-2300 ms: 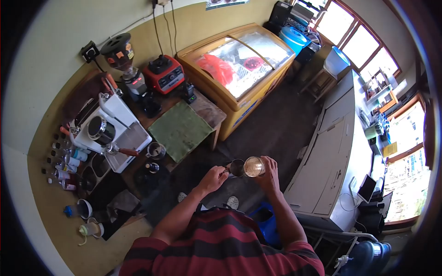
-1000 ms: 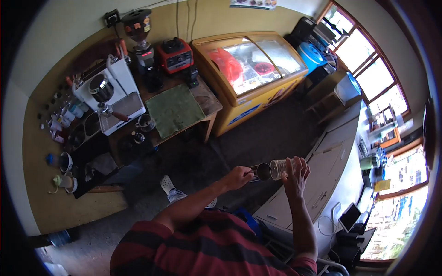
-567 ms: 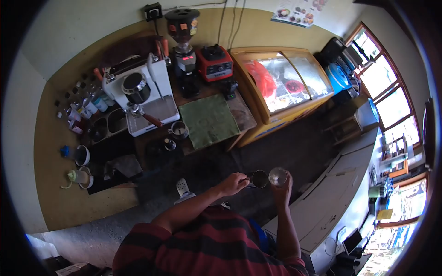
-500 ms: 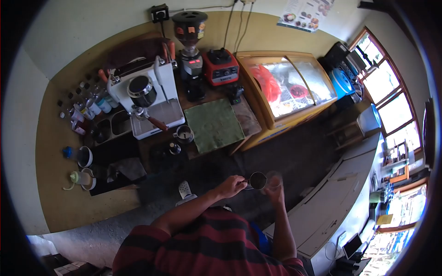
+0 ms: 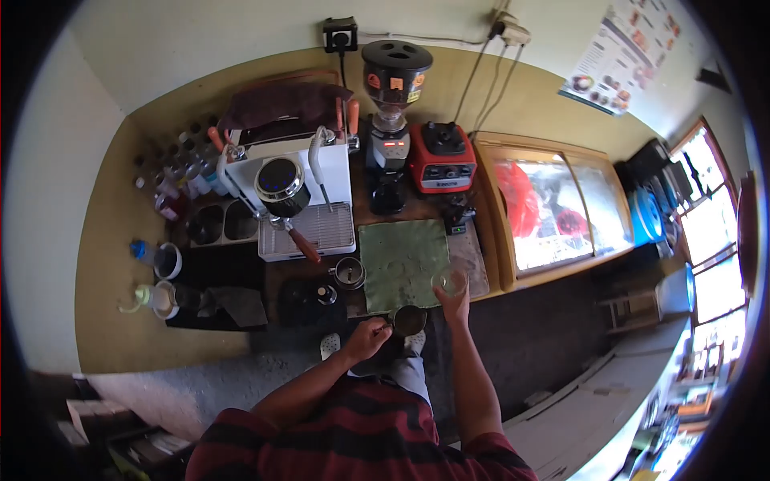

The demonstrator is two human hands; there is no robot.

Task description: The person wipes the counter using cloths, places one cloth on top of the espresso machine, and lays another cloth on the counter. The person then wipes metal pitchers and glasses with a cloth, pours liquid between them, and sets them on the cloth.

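Note:
My left hand [image 5: 367, 338] is closed round the handle of a small milk pitcher [image 5: 410, 321], which is in front of the counter's near edge. The pitcher's inside looks dark, and its contents cannot be made out. In my right hand [image 5: 454, 303] is a clear drinking glass [image 5: 445, 281], over the right part of a green cloth [image 5: 401, 260]. Whether the glass touches the cloth, I cannot tell. Left of the cloth stands a metal cup [image 5: 349, 273], below the wooden-handled portafilter [image 5: 303, 244] of a white espresso machine [image 5: 309, 172].
Behind the cloth are a coffee grinder [image 5: 391, 148] and a red blender base [image 5: 443, 164]. A wooden display case [image 5: 501, 264] stands to the right. Bottles [image 5: 188, 172] and a small sink [image 5: 207, 226] lie left. A white cabinet [image 5: 585, 409] is at lower right.
My view has turned toward the counter. My right hand has carried the glass forward over the green cloth, away from the pitcher. My left hand still grips the pitcher, now nearer the counter.

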